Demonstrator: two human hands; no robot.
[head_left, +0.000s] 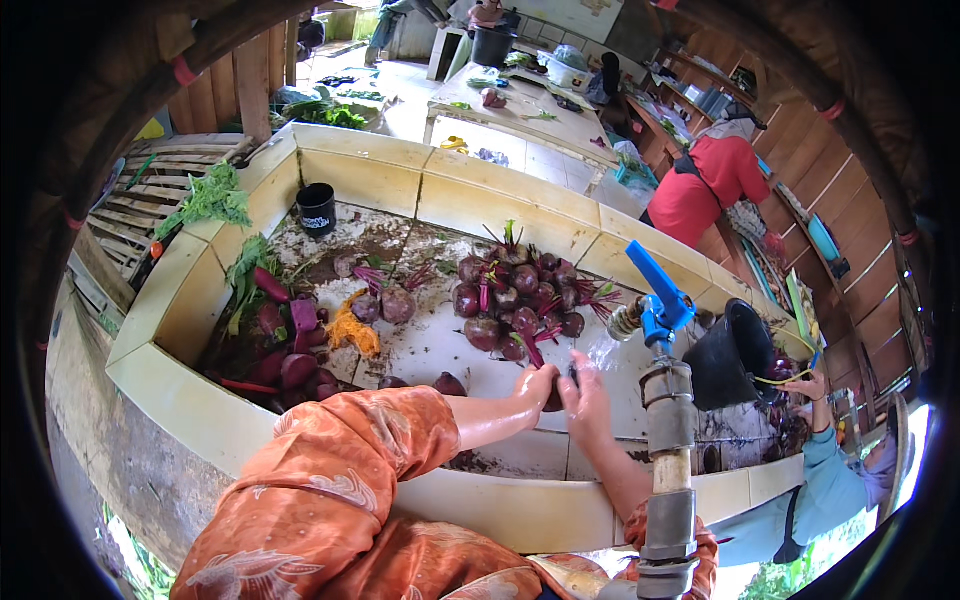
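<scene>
My left hand [533, 388] is closed around a beetroot [552, 400], whose reddish stems stick up past my fingers. Close against it, my right hand [585, 395] has its fingers bent round a small dark piece that is too hidden to name. Both hands are over the pale tiled basin [440, 350], just left of a tap with a blue lever [668, 305], and water splashes beside them. Beyond the hands lies a heap of whole beetroots [520, 290] with trimmed stems. More beetroots [300, 370] are piled at the basin's left, near an orange mesh scrubber [355, 325].
A black cup [316, 208] stands in the far left corner. On the right, another person's hand [808, 385] is at a tipped black bucket [732, 355]. Leafy greens [215, 198] lie on the left rim. A person in red [710, 185] bends beyond the basin.
</scene>
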